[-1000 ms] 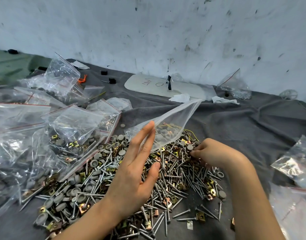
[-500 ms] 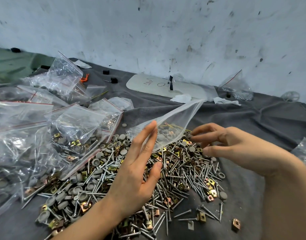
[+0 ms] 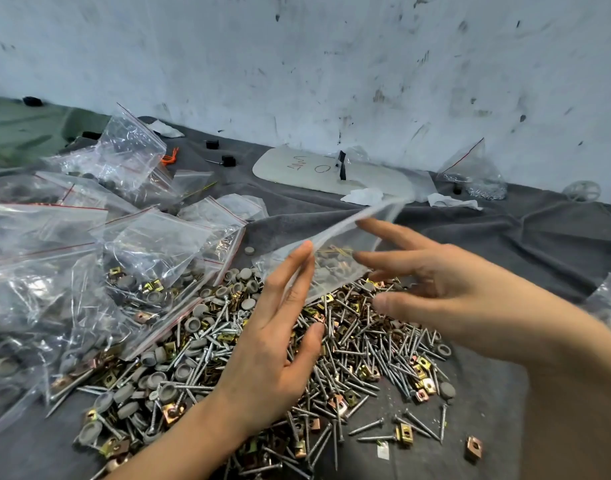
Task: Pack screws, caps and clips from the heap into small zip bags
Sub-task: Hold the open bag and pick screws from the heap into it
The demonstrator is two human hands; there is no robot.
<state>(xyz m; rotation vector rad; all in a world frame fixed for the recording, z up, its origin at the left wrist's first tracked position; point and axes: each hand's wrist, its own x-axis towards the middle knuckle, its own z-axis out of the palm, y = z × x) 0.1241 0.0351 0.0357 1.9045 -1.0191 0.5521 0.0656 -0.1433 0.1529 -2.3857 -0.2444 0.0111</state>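
Observation:
A heap (image 3: 366, 348) of silver screws, grey round caps and brass-coloured clips lies on the grey cloth (image 3: 505, 244). Above its far side a small clear zip bag (image 3: 345, 244) is tilted, mouth up and to the right, with a few caps and clips inside. My left hand (image 3: 273, 355) stands over the heap, its straight fingers against the bag's left edge and its thumb apart. My right hand (image 3: 446, 289) is at the bag's mouth with fingers spread and nearly straight; I see nothing held in it.
Several filled zip bags (image 3: 151, 251) are piled at the left. A white oval plate (image 3: 318, 168) lies by the scuffed wall, with another bag (image 3: 477, 174) at the back right. A loose clip (image 3: 473, 448) sits near the front right.
My right hand has risen from the heap's right side and moved left to the bag's mouth, its fingers spreading. My left hand and the bag have hardly moved.

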